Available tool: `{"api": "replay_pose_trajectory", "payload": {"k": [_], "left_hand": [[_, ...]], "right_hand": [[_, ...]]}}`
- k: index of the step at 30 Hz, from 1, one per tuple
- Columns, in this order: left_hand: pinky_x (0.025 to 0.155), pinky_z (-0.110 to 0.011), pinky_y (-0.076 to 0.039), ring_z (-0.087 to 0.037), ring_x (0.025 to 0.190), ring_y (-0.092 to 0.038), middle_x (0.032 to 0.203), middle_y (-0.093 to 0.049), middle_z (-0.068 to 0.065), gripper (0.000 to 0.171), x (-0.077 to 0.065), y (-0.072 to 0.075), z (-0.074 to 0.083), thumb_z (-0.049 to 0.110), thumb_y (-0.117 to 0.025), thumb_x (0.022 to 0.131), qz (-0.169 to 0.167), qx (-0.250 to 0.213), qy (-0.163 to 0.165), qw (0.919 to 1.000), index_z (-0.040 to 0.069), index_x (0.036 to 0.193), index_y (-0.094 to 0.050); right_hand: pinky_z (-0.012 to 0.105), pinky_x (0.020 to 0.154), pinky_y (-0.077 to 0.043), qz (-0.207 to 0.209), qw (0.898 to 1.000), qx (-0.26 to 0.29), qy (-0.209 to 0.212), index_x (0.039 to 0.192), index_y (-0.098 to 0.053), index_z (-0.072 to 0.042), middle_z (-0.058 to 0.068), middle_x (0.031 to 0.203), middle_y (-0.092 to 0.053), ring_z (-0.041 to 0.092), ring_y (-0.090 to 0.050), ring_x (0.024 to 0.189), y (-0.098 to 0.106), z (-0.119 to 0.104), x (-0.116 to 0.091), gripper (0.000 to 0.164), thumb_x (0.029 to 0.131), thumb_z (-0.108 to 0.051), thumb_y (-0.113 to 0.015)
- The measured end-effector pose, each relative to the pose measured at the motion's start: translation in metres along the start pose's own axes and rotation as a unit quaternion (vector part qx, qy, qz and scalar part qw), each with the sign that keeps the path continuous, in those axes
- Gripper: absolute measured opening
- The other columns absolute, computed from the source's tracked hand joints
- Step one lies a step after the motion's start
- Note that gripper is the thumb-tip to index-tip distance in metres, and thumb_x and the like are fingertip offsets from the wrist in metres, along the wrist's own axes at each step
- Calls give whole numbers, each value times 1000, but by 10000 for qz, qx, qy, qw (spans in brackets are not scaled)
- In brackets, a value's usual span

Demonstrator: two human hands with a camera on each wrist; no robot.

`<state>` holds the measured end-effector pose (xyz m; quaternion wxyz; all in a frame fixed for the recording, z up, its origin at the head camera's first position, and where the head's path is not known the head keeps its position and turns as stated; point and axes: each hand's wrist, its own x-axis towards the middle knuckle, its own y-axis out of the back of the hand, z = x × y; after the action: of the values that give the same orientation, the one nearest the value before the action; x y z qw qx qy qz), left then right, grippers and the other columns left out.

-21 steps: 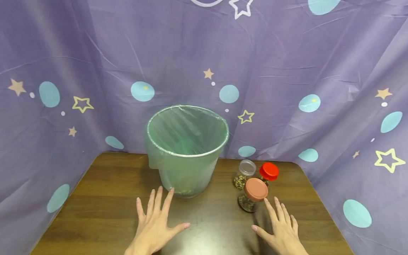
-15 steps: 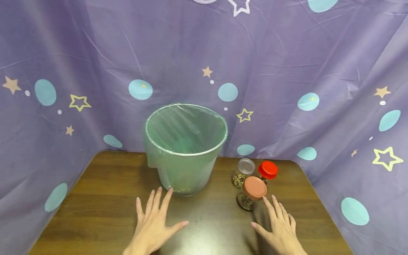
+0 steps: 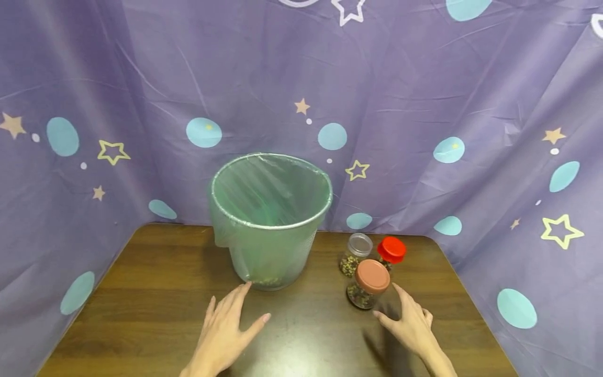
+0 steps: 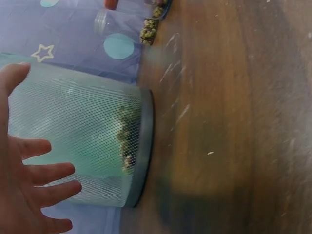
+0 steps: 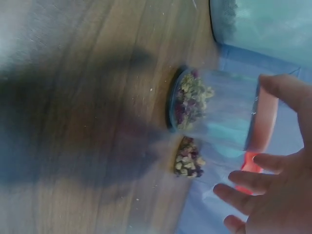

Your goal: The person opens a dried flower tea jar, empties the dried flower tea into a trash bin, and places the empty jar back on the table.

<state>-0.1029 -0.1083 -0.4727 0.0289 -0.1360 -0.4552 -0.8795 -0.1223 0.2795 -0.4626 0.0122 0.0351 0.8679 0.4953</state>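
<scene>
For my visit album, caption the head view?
Left hand near a green-lined bin, right hand beside three jars on a table.

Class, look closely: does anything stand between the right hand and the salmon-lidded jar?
Nothing visible stands between the right hand and the salmon-lidded jar. The clear-lidded jar and the red-lidded jar are behind it, farther from the person.
</scene>
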Motion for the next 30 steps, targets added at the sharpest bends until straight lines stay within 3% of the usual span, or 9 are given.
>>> {"api": "replay_pose_trajectory", "payload": {"k": [9, 16, 20, 24, 30], "left_hand": [[106, -69, -34, -42, 126, -56, 140, -57, -19, 73, -1, -7, -7, 50, -68, 88, 303, -547, 82, 9980, 7, 143, -47], [103, -68, -39, -43, 128, -54, 142, -55, -19, 70, -4, -5, -13, 49, -66, 90, 48, -846, 150, 9963, 6, 143, -47], [104, -68, -38, -42, 130, -52, 144, -53, -19, 69, -4, -3, -16, 48, -64, 92, -94, -960, 97, 9953, 6, 143, -47], [105, -69, -36, -43, 132, -50, 146, -52, -19, 67, -2, 0, -18, 47, -60, 95, -315, -1144, 103, 9929, 6, 145, -45], [107, -66, -37, -42, 135, -46, 150, -46, -18, 64, 0, 1, -20, 46, -51, 100, -708, -1572, 320, 9845, 7, 149, -39]], "right_hand": [[61, 97, -22, -333, 9967, 714, -177, 149, -34, -4, 27, 149, -44, 49, -43, 135, -10, 1, 33, 93, 80, -52, -75], [70, 104, -10, -752, 9872, 1388, -224, 150, -27, -3, 28, 150, -42, 50, -35, 140, -25, 10, 47, 98, 79, -47, -78], [73, 107, -5, -722, 9841, 1608, -232, 149, -29, -6, 26, 149, -45, 50, -32, 142, -37, 12, 53, 97, 77, -46, -80], [71, 109, -8, -438, 9843, 1678, -326, 148, -29, -6, 25, 147, -47, 48, -35, 141, -47, 14, 54, 97, 76, -46, -81], [64, 114, -27, -149, 9782, 2014, -475, 147, -25, -4, 25, 147, -45, 46, -37, 140, -58, 18, 49, 101, 75, -41, -84]]}}
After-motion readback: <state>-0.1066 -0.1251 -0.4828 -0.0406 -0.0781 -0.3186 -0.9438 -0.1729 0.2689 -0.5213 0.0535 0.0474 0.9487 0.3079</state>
